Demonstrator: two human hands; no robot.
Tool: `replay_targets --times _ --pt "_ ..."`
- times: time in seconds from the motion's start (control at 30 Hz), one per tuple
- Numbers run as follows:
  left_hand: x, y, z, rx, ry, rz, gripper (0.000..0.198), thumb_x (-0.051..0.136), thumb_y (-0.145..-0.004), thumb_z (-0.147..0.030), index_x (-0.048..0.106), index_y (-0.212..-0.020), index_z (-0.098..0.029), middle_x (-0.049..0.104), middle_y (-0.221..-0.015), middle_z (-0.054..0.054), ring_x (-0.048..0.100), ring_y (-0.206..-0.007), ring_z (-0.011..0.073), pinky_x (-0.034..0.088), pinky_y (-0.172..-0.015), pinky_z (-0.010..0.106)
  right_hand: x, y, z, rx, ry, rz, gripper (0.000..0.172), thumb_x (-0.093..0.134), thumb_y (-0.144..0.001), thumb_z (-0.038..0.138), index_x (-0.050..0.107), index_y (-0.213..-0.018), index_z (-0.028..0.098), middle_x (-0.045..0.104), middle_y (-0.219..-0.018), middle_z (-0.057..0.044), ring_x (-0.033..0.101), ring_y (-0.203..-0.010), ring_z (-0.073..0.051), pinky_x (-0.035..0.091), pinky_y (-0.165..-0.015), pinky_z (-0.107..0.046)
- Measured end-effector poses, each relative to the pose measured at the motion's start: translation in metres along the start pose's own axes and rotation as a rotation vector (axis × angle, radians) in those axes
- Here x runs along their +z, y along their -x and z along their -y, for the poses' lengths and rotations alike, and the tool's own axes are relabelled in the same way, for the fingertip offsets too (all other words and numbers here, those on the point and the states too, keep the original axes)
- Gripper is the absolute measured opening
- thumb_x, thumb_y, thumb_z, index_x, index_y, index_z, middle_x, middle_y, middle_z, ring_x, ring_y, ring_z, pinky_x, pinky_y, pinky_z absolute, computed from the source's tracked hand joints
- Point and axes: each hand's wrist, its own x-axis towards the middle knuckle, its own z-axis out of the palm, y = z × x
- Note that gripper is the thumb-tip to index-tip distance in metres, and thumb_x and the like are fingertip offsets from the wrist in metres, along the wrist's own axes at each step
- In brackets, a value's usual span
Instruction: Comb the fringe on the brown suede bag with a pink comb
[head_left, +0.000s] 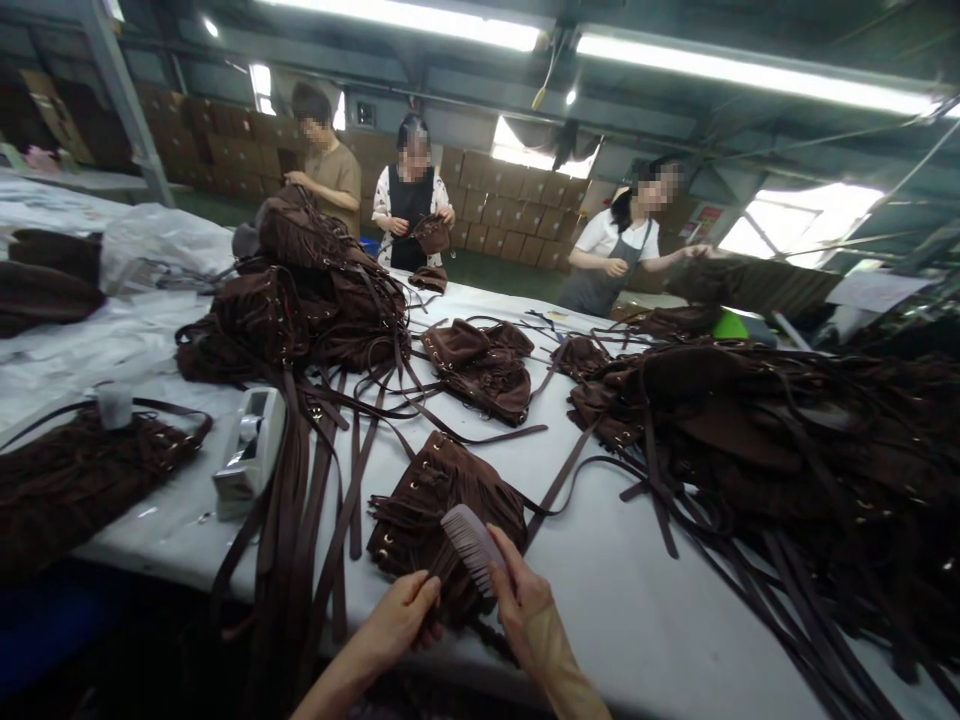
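White table (615,590), lower centre: my left hand (401,615) pinches fringed bag (442,505) fringe taut; my right hand (525,600) grips comb (472,545) for combing.

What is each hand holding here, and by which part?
The right hand holds a comb by its lower end. The left hand pinches the fringe of the brown bag.

White table (615,590): brown fringed bags (442,500) (heaped and single), loose straps (300,480), tape dispenser (251,450).

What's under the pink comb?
Under the pink plastic comb lies the fringe of a brown suede fringed bag, pinched by the left hand. The white table beneath is covered.
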Motion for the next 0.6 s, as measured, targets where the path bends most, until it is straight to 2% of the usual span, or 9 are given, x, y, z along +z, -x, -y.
replay_targets --times 0.07,0.13,0.23,0.33,0.37,0.43,0.5,0.53,0.6 --pt "0.000 0.001 -0.003 0.029 -0.038 -0.019 0.057 0.037 -0.075 -0.079 0.043 -0.074 -0.022 0.053 -0.053 -0.004 0.045 -0.041 0.0123 0.030 -0.043 0.024 0.014 -0.007 0.002 -0.067 0.025 0.013 0.048 0.034 -0.096 0.037 0.048 -0.139 0.021 0.055 -0.139 -0.010 0.053 -0.126 -0.027 0.043 -0.107 -0.041" --pt "0.000 0.003 -0.006 0.069 -0.097 -0.033 0.051 0.034 -0.081 -0.073 0.042 -0.073 -0.023 0.049 -0.050 -0.004 0.044 -0.040 0.0127 0.031 -0.041 0.024 0.031 -0.008 -0.002 -0.088 0.058 0.033 0.048 0.035 -0.095 0.035 0.050 -0.139 0.021 0.060 -0.133 -0.012 0.058 -0.121 -0.028 0.046 -0.104 -0.042" --pt "0.000 0.006 -0.013 0.158 -0.247 -0.072 0.043 0.034 -0.088 -0.059 0.047 -0.071 -0.021 0.051 -0.052 -0.003 0.047 -0.044 0.0127 0.032 -0.045 0.024 0.056 -0.002 -0.012 -0.060 0.067 0.140 0.045 0.045 -0.091 0.033 0.058 -0.132 0.021 0.072 -0.110 -0.015 0.068 -0.099 -0.029 0.053 -0.091 -0.039" --pt "-0.006 0.009 -0.024 0.230 -0.311 -0.113 0.039 0.043 -0.088 -0.050 0.050 -0.066 -0.019 0.053 -0.056 -0.001 0.048 -0.049 0.0115 0.032 -0.049 0.024 0.068 0.003 -0.020 0.016 -0.109 0.246 0.045 0.049 -0.089 0.039 0.061 -0.129 0.021 0.075 -0.093 -0.012 0.070 -0.078 -0.024 0.055 -0.070 -0.031" --pt "-0.011 0.010 -0.028 0.223 -0.273 -0.119 0.038 0.044 -0.088 -0.051 0.051 -0.067 -0.019 0.052 -0.054 -0.002 0.046 -0.046 0.0109 0.031 -0.047 0.023 0.067 0.003 -0.020 0.091 -0.224 0.281 0.048 0.049 -0.089 0.042 0.058 -0.131 0.020 0.074 -0.083 -0.010 0.067 -0.065 -0.020 0.052 -0.057 -0.026" --pt "-0.023 0.012 -0.038 0.202 -0.115 -0.184 0.040 0.044 -0.087 -0.056 0.051 -0.073 -0.019 0.047 -0.049 -0.005 0.039 -0.038 0.0091 0.026 -0.040 0.022 0.062 0.001 -0.019 0.284 -0.489 0.339 0.059 0.053 -0.085 0.047 0.052 -0.135 0.017 0.068 -0.065 -0.003 0.051 -0.041 -0.012 0.037 -0.037 -0.020" --pt "-0.036 0.013 -0.047 0.228 0.070 -0.336 0.039 0.045 -0.086 -0.058 0.052 -0.084 -0.020 0.049 -0.056 -0.006 0.036 -0.035 0.0072 0.023 -0.037 0.021 0.051 0.000 -0.012 0.436 -0.704 0.359 0.069 0.059 -0.080 0.047 0.046 -0.139 0.013 0.065 -0.058 0.000 0.039 -0.032 -0.007 0.028 -0.031 -0.017" --pt "-0.040 0.013 -0.050 0.258 0.134 -0.391 0.036 0.049 -0.085 -0.055 0.053 -0.091 -0.020 0.055 -0.066 -0.005 0.038 -0.038 0.0064 0.026 -0.037 0.020 0.045 -0.001 -0.006 0.466 -0.771 0.360 0.071 0.062 -0.079 0.045 0.044 -0.139 0.012 0.065 -0.060 0.000 0.039 -0.032 -0.006 0.028 -0.031 -0.016" --pt "-0.039 0.013 -0.054 0.321 0.168 -0.346 0.035 0.058 -0.082 -0.046 0.053 -0.106 -0.021 0.062 -0.090 0.000 0.049 -0.050 0.0070 0.040 -0.047 0.021 0.034 0.000 0.007 0.475 -0.853 0.363 0.074 0.065 -0.076 0.045 0.044 -0.139 0.012 0.067 -0.061 -0.002 0.041 -0.031 -0.006 0.030 -0.031 -0.015"
